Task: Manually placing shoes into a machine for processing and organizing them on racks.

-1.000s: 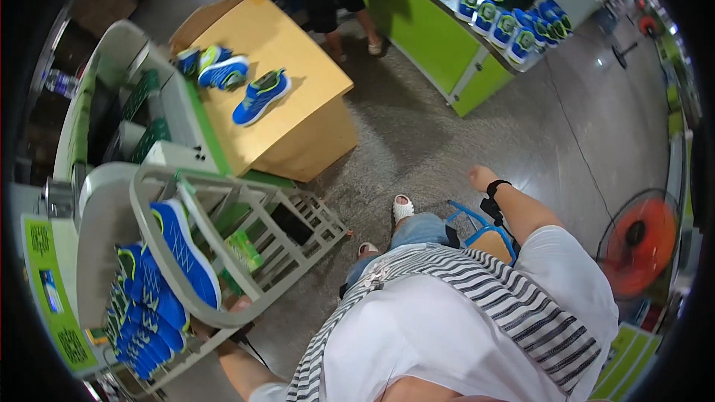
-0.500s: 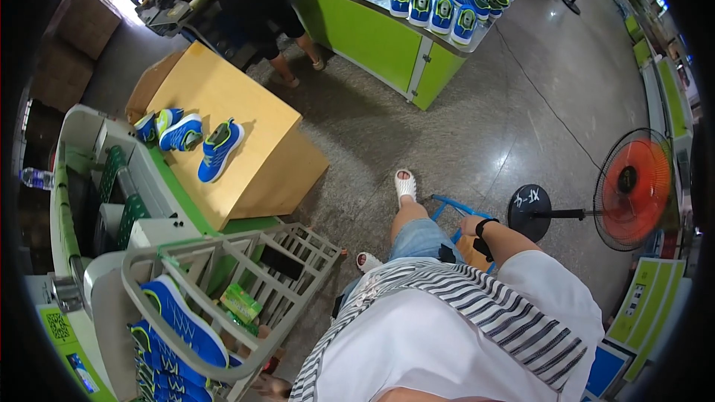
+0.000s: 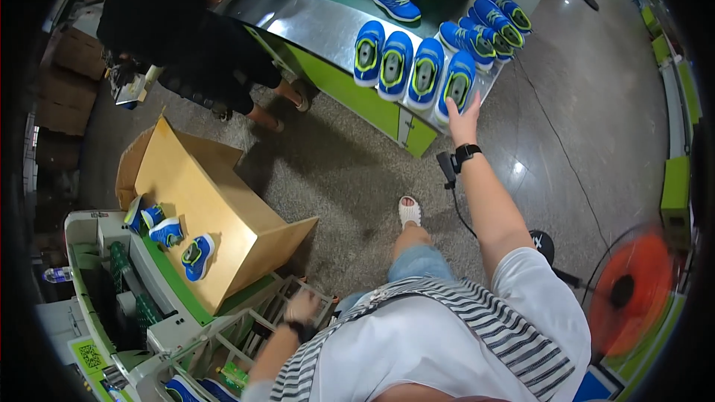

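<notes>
My right hand [image 3: 466, 116] reaches out to the metal-edged counter. Its thumb and fingers wrap round the heel of a blue sneaker [image 3: 459, 78] with lime-green lining, at the right end of a row. Beside it stand more blue sneakers [image 3: 425, 73], heels toward me, with grey inserts inside. My left hand [image 3: 304, 305] is low, over the grey slatted rack [image 3: 275, 299], its fingers smeared by motion. Several blue sneakers, one of them a lone sneaker [image 3: 198, 257], rest on the wooden board and green edge at left.
A person [image 3: 164, 37] in black stands beyond the wooden stand [image 3: 201, 201]. The green-sided counter [image 3: 335, 100] bears more sneakers. An orange floor fan [image 3: 629, 294] stands at right, with a cable [image 3: 566, 149] across the floor. A conveyor machine [image 3: 112, 313] is at near left.
My right arm has swung forward from my side to the counter, and its hand has taken hold of a sneaker. My left hand has come into view. The view has moved nearer the counter.
</notes>
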Demonstrator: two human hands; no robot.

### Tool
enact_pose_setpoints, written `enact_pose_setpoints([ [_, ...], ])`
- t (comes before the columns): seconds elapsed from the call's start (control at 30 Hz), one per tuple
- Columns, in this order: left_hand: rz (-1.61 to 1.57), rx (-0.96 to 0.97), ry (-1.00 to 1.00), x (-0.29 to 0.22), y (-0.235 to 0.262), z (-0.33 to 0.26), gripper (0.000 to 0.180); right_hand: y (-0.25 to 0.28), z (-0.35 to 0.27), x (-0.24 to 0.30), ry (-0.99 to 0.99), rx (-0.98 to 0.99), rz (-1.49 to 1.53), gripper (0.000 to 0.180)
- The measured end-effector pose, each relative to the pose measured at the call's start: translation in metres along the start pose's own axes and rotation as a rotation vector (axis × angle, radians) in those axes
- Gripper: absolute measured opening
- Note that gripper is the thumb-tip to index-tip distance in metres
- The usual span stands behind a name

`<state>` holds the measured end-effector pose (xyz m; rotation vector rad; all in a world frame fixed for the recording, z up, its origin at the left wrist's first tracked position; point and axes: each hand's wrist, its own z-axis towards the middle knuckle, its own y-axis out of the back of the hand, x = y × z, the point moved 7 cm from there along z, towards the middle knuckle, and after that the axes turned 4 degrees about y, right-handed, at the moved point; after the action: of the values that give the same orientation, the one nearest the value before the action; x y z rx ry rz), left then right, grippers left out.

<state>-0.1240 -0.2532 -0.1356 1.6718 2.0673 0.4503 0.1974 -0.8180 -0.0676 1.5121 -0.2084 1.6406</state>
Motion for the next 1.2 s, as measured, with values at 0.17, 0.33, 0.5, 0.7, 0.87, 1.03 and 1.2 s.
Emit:
enact_pose_setpoints([
  [0.17, -0.3, -0.632, -0.787, -0.329, 0.299, 0.058, 0.053, -0.047, 0.029, -0.003, -0.09, -0.012, 0.045, 0.092],
  [0.33, -0.361, -0.87, -0.75, -0.502, 0.364, 0.157, 0.079, -0.052, 0.029, 0.0, -0.046, 0.053, 0.042, 0.094],
  [0.5, -0.548, -0.564, -0.585, -0.51, 0.339, 0.198, 0.093, -0.046, 0.027, 0.002, -0.064, 0.101, -0.006, 0.095],
  [0.7, -0.366, -0.412, -0.783, -0.44, 0.295, 0.133, 0.081, -0.012, 0.025, 0.006, -0.176, 0.248, 0.195, 0.094],
  [0.87, -0.512, -0.271, -0.619, -0.289, 0.222, 0.053, 0.072, 0.024, -0.023, 0.009, -0.096, 0.596, 0.122, 0.093],
  [1.03, -0.427, -0.17, 0.205, -0.1, 0.062, -0.023, 0.083, 0.035, -0.096, 0.049, -0.07, 1.009, 0.205, 0.092],
  [1.2, -0.634, -0.218, 0.652, 0.017, -0.111, -0.161, 0.085, -0.011, -0.208, 0.095, -0.21, 1.513, 0.259, 0.092],
])
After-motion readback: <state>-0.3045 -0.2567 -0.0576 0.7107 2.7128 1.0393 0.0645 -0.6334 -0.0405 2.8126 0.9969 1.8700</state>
